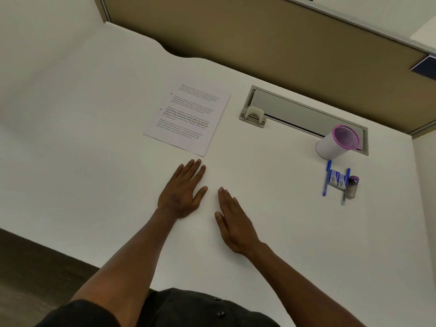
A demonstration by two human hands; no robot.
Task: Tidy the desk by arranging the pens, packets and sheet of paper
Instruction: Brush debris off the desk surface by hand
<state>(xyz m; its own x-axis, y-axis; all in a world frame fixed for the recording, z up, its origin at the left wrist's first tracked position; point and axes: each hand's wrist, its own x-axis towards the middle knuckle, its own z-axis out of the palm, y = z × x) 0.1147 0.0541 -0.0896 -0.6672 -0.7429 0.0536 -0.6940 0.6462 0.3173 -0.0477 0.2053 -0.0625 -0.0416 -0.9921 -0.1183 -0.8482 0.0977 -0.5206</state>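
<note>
Both hands flat on the white table (94, 114), fingers straight, neither grip holding anything: left hand (182, 193) palm down, right hand (232, 223) palm down just beside it, thumbs apart.

Just beyond the left fingertips, near but not touching: white printed sheet of paper (187, 119), lying flat and skewed to the table edge. Thin, limp, prone to sliding and creasing; best handled by pressing on a near corner to slide it, or pinching that corner lightly between thumb and forefinger to lift.

Well off to the right of the right hand, far side: blue plastic pen (326, 179), two small white-and-blue cardboard packets (338, 180) side by side, a second blue-capped pen (345, 187) partly under them, and a small clear bottle with a purple cap (352, 186) touching that cluster. Pens light, stiff, likely to roll; best pinched at mid-barrel. Packets light and crushable; best taken by the short sides. Whether the packets lie on the pens or merely against them: cannot tell.

Beyond the cluster, a white cylindrical cup with a pink rim (336, 142), upright, beside a grey recessed cable tray (295, 109). Probably the pens' destination.
</note>
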